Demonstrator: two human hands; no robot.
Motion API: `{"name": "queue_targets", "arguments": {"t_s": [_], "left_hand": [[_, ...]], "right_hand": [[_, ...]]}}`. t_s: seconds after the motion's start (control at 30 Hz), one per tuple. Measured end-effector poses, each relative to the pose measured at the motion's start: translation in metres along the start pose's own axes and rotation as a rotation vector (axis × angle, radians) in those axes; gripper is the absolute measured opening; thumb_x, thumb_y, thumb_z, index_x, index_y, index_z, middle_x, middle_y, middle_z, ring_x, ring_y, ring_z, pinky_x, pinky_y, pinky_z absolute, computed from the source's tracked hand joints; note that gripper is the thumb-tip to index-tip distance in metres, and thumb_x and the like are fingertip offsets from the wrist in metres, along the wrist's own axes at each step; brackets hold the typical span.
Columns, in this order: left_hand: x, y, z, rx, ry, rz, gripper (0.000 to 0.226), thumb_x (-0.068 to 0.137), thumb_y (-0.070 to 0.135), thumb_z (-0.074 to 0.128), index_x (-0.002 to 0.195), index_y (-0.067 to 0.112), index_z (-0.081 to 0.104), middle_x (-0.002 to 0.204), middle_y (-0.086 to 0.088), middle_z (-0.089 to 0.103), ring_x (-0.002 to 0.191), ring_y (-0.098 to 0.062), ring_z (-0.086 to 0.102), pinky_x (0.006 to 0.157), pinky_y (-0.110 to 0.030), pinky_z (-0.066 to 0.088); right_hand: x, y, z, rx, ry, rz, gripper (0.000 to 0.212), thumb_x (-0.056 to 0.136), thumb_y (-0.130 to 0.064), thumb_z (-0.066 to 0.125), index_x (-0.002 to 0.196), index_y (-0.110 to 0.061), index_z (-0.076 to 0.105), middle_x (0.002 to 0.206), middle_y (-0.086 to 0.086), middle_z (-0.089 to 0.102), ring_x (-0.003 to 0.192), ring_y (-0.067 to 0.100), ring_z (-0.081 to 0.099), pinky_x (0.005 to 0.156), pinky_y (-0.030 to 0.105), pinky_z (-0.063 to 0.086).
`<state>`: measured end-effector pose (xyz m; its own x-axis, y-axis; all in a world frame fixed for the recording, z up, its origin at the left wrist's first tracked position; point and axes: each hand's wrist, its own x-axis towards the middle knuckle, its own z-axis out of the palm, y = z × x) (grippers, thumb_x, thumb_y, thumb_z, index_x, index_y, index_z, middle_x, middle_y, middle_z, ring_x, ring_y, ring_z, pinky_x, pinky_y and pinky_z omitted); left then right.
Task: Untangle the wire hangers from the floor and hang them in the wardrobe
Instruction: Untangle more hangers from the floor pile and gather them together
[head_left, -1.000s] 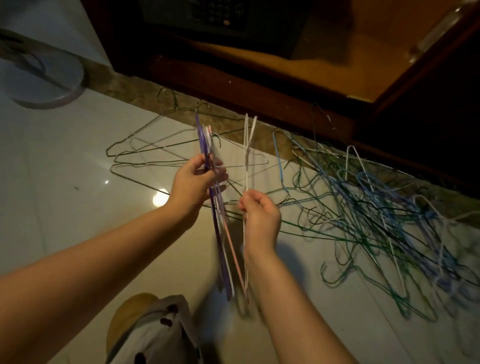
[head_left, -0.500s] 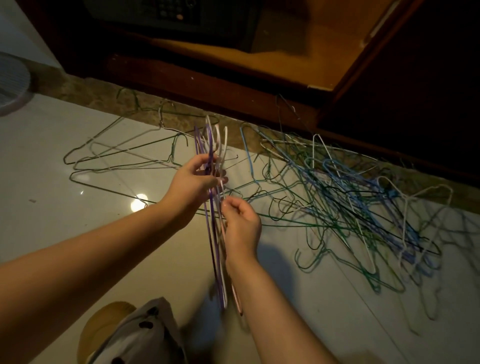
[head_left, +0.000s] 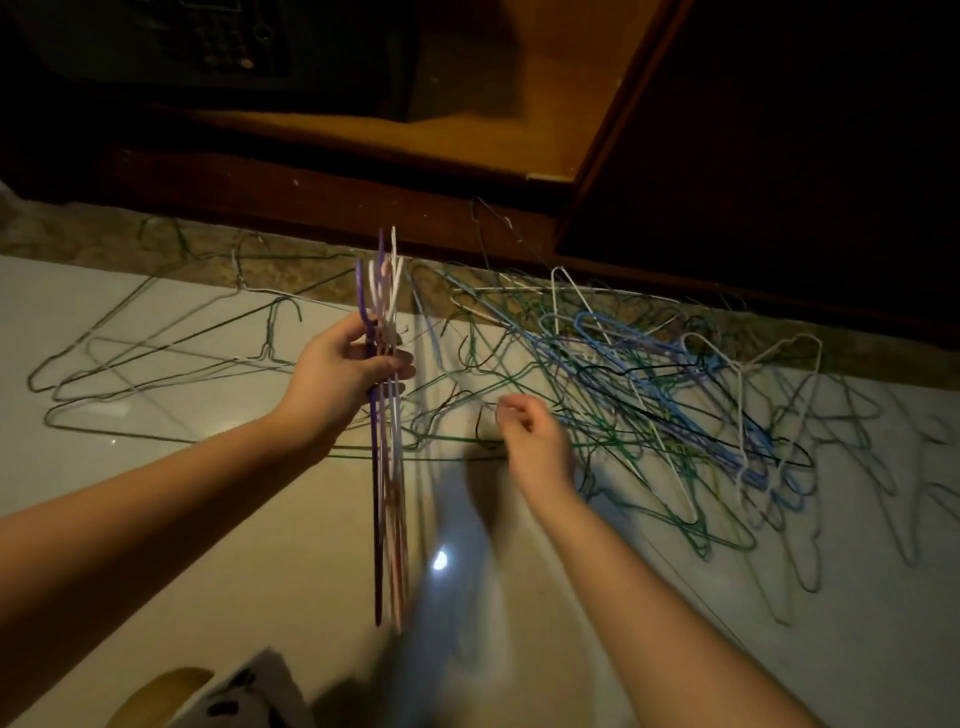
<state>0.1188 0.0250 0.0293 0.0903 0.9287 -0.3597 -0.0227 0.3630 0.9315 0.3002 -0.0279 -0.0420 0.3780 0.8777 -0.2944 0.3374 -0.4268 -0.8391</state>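
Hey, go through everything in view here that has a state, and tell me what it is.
left hand: grips the hanger bundle.
hanger bundle: upright, hooks up, off the floor.
right hand: fingers curled over the tangled pile; grip unclear.
tangled pile: on the floor, knotted together.
grey hangers: flat on the floor, loosely overlapping.
wardrobe: open.

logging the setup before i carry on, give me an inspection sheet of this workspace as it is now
surface: glossy pale tiled floor.
job's things: bundle of purple, white and pink hangers held upright; tangled pile of hangers on the floor at right; a few loose hangers lying at left; wardrobe open behind them.
clutter: patterned cloth at the bottom edge.
grippers: left hand grips the bundle; right hand at the pile's near edge, fingers curled, blurred, grip unclear.
cables: nothing seen.
surroundings: dark keypad box inside the wardrobe.
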Motion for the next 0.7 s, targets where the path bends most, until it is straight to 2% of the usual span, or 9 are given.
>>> {"name": "queue_targets", "arguments": {"t_s": [0.1, 0.2, 0.27, 0.37, 0.43, 0.57, 0.67, 0.7], "left_hand": [[0.005, 0.013, 0.01, 0.083, -0.042, 0.034, 0.023, 0.09, -0.003, 0.048, 0.093, 0.018, 0.056, 0.093, -0.008, 0.064, 0.084, -0.016, 0.065, 0.074, -0.027, 0.054], [0.011, 0.021, 0.025, 0.161, -0.089, 0.057, 0.024, 0.09, -0.002, 0.049, 0.093, 0.019, 0.059, 0.093, -0.007, 0.064, 0.085, -0.016, 0.065, 0.076, -0.028, 0.054], [0.015, 0.023, 0.035, 0.164, -0.09, 0.048, 0.023, 0.09, -0.002, 0.05, 0.093, 0.019, 0.06, 0.093, -0.006, 0.064, 0.085, -0.016, 0.065, 0.074, -0.027, 0.053], [0.018, 0.019, 0.043, 0.115, -0.068, 0.025, 0.023, 0.089, -0.002, 0.05, 0.092, 0.019, 0.059, 0.094, -0.006, 0.064, 0.084, -0.015, 0.065, 0.072, -0.026, 0.053], [0.017, 0.014, 0.041, 0.09, -0.035, 0.008, 0.02, 0.089, -0.001, 0.051, 0.091, 0.018, 0.058, 0.094, -0.006, 0.065, 0.084, -0.015, 0.066, 0.068, -0.024, 0.054], [0.015, 0.001, 0.029, 0.076, 0.013, -0.035, 0.017, 0.089, -0.002, 0.052, 0.089, 0.015, 0.057, 0.09, -0.008, 0.064, 0.082, -0.017, 0.065, 0.066, -0.024, 0.056], [0.014, -0.008, 0.018, 0.092, 0.026, -0.053, 0.02, 0.088, -0.005, 0.052, 0.086, 0.014, 0.059, 0.086, -0.011, 0.063, 0.079, -0.02, 0.064, 0.066, -0.025, 0.056], [0.015, -0.01, 0.015, 0.1, 0.029, -0.054, 0.022, 0.088, -0.005, 0.051, 0.085, 0.015, 0.059, 0.086, -0.01, 0.063, 0.079, -0.021, 0.064, 0.068, -0.027, 0.056]], "right_hand": [[0.037, 0.034, -0.05, -0.36, 0.049, 0.099, 0.03, 0.094, -0.023, 0.05, 0.123, -0.017, 0.055, 0.113, 0.004, 0.062, 0.1, 0.025, 0.059, 0.073, 0.026, 0.04], [0.07, 0.056, -0.081, -0.623, -0.001, 0.184, 0.046, 0.096, -0.023, 0.047, 0.14, -0.016, 0.038, 0.141, 0.01, 0.042, 0.124, 0.031, 0.045, 0.094, 0.037, 0.041], [0.087, 0.059, -0.087, -0.712, -0.049, 0.181, 0.051, 0.096, -0.021, 0.045, 0.145, -0.017, 0.029, 0.15, 0.007, 0.03, 0.132, 0.031, 0.036, 0.104, 0.04, 0.035], [0.105, 0.057, -0.079, -0.821, -0.144, 0.178, 0.056, 0.096, -0.02, 0.043, 0.147, -0.023, 0.02, 0.155, 0.001, 0.02, 0.137, 0.031, 0.026, 0.109, 0.045, 0.032], [0.111, 0.053, -0.072, -0.905, -0.178, 0.192, 0.053, 0.096, -0.016, 0.042, 0.145, -0.022, 0.024, 0.153, 0.003, 0.022, 0.135, 0.032, 0.028, 0.107, 0.047, 0.034], [0.112, 0.048, -0.072, -1.096, -0.092, 0.038, 0.032, 0.094, -0.011, 0.042, 0.124, -0.013, 0.054, 0.126, 0.012, 0.051, 0.113, 0.033, 0.05, 0.088, 0.04, 0.046], [0.107, 0.049, -0.074, -1.206, -0.173, -0.031, 0.018, 0.095, -0.019, 0.047, 0.101, -0.01, 0.062, 0.108, 0.012, 0.063, 0.099, 0.032, 0.058, 0.077, 0.036, 0.048], [0.104, 0.048, -0.075, -1.185, -0.189, -0.037, 0.02, 0.095, -0.026, 0.049, 0.092, -0.011, 0.062, 0.102, 0.011, 0.065, 0.094, 0.032, 0.059, 0.072, 0.035, 0.046]]}}
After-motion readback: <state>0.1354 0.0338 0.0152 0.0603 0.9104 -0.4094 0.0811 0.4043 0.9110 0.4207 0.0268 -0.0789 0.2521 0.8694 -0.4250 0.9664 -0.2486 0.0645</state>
